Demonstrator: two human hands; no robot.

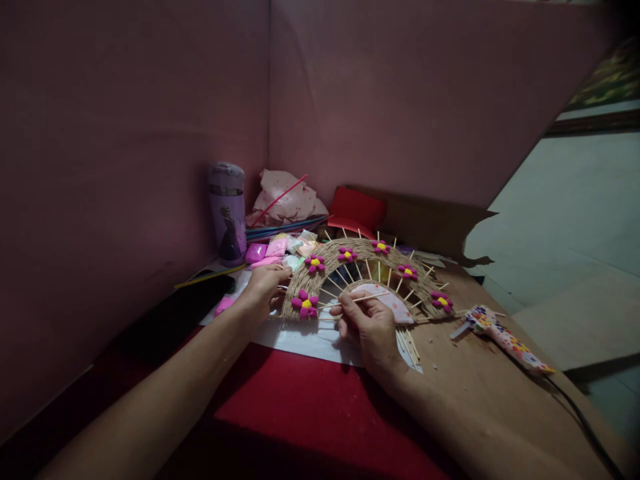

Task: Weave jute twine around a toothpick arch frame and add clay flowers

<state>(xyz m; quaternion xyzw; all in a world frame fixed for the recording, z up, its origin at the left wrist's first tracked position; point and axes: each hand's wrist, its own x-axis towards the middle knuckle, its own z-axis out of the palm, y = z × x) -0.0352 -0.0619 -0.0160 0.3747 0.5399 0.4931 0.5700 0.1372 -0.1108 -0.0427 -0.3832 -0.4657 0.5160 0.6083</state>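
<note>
A half-round craft fan (pixel 330 263) of wooden sticks and wound twine stands tilted in front of me, with magenta clay flowers (pixel 305 304) with yellow centres on its twine band. My left hand (pixel 265 288) is closed at the fan's left edge, its fingertips partly hidden. My right hand (pixel 367 327) pinches a thin wooden stick (pixel 367 298) that lies across the front of the fan's inner part. Behind that stick is a white dotted half-circle (pixel 393 305) at the fan's base. Several loose sticks (pixel 411 347) lie below it.
A glue gun (pixel 510 337) with a patterned body and black cord lies at right on brown board (pixel 450 373). Behind the fan are a purple tumbler (pixel 227 213), coloured clay packets (pixel 277 246), a pink dotted bundle (pixel 287 197) and a red item (pixel 357 207). Pink walls enclose the corner.
</note>
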